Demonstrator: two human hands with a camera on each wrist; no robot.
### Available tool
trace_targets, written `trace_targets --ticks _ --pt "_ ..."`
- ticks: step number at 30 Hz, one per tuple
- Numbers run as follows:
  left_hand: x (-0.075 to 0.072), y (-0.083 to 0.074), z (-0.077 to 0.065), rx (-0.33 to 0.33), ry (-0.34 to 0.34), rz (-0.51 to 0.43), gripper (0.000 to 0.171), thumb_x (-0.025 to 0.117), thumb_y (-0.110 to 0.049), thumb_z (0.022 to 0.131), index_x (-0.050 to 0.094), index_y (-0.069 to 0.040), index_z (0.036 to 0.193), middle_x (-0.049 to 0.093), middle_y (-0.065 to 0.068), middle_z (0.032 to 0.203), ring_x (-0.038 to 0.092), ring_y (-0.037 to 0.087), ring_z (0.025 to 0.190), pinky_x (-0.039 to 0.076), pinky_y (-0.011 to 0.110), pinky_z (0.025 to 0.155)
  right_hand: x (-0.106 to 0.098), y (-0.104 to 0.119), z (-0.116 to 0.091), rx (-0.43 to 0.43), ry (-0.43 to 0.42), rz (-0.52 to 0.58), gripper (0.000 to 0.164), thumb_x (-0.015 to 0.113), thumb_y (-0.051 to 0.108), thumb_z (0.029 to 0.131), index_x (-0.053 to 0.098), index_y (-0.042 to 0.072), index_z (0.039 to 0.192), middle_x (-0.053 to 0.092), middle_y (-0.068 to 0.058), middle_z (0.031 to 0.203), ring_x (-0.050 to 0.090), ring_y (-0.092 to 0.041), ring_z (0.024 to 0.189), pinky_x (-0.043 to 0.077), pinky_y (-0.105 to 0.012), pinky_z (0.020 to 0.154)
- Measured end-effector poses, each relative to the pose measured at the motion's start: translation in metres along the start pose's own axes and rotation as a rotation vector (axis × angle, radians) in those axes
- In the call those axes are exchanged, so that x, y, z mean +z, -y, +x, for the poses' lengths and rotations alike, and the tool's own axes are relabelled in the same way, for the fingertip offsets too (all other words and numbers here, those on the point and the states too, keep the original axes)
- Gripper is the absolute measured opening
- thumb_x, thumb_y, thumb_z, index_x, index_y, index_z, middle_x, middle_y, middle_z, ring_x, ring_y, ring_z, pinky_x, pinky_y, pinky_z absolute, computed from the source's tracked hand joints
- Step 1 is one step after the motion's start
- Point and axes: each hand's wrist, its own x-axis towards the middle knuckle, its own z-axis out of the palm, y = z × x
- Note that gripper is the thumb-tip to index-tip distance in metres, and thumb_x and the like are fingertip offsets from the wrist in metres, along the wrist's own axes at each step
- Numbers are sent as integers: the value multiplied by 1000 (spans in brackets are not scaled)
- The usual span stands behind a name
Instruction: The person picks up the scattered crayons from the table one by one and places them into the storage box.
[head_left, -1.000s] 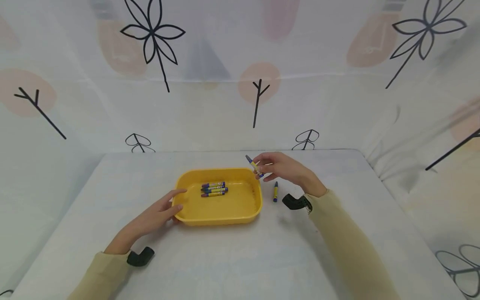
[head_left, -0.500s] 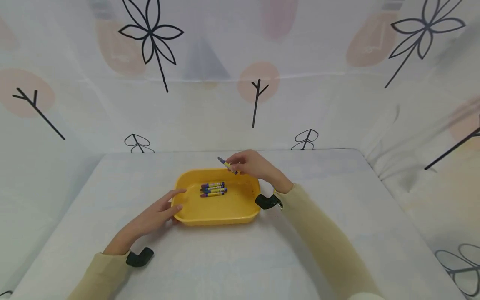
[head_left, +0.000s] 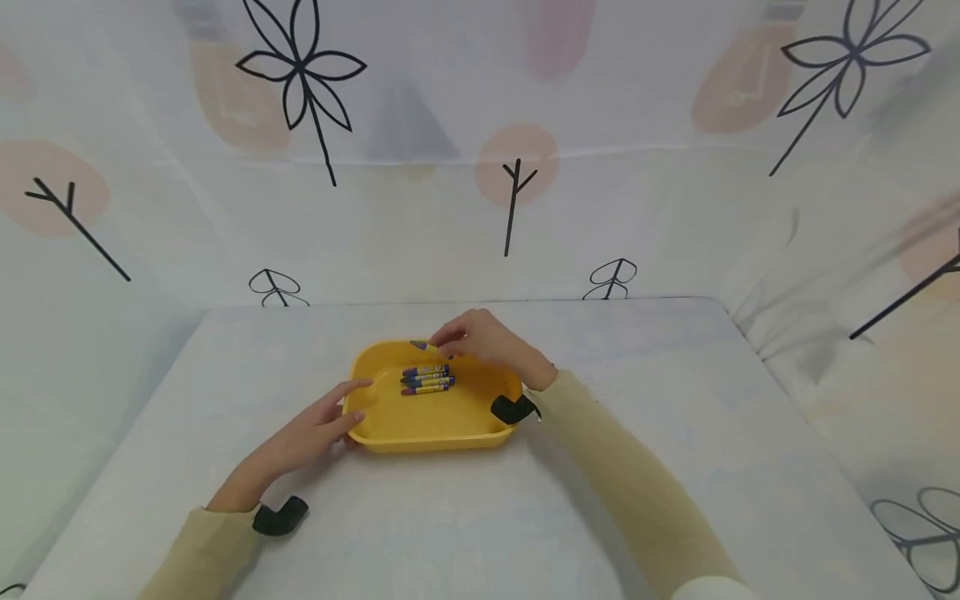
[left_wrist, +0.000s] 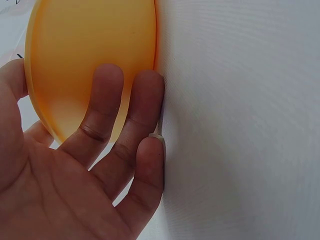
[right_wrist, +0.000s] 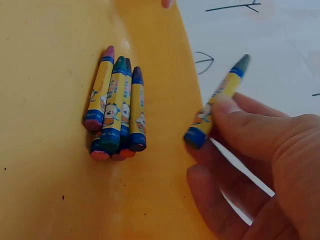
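A yellow plastic tray (head_left: 420,444) stands on the white-covered table. My left hand (head_left: 303,433) grips its left end, thumb and a finger over the rim; in the left wrist view, the other fingers lie against the outer wall of the tray (left_wrist: 95,40). Over the far part of the tray, my right hand (head_left: 487,340) pinches a grey-green-tipped crayon (right_wrist: 231,81) between thumb and fingers. Several crayons (right_wrist: 116,90) in yellow and blue wrappers lie bunched side by side in the tray, some on top of others, left of the held one in the right wrist view.
The table (head_left: 420,525) spreads out around the tray. Behind it hangs a pale cloth (head_left: 420,225) printed with flowers and twigs. Each wrist carries a black mount, the right one (head_left: 513,409) overlapping the tray's right end.
My right hand has carried the crayon leftward from the tray's right rim and then lowered it. Another crayon, seen earlier right of the tray, is now hidden by the right arm. The left hand stays put.
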Motion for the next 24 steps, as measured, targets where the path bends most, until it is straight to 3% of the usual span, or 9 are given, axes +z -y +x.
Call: trace_targets --ticks 5,16,24 --pt "1 0 0 2 -4 0 55 52 -34 105 30 -24 154 62 6 89 56 24 82 40 39 73 3 6 1 -18 36 -199 16 73 16 92 79 14 106 73 5 103 62 -9 94 49 -27 87" --pt "-1 1 -1 0 -6 10 55 51 -34 105 30 -23 154 62 5 89 55 24 82 40 39 74 16 14 9 -34 81 -483 18 75 24 91 78 21 109 71 12 93 59 -6 80 48 -23 73" --pt "0 3 -1 14 -3 -1 54 51 -34 105 30 -23 154 63 5 88 56 24 82 40 39 75 23 11 11 -15 127 -566 22 77 27 89 77 22 111 70 15 90 59 -5 81 47 -25 74"
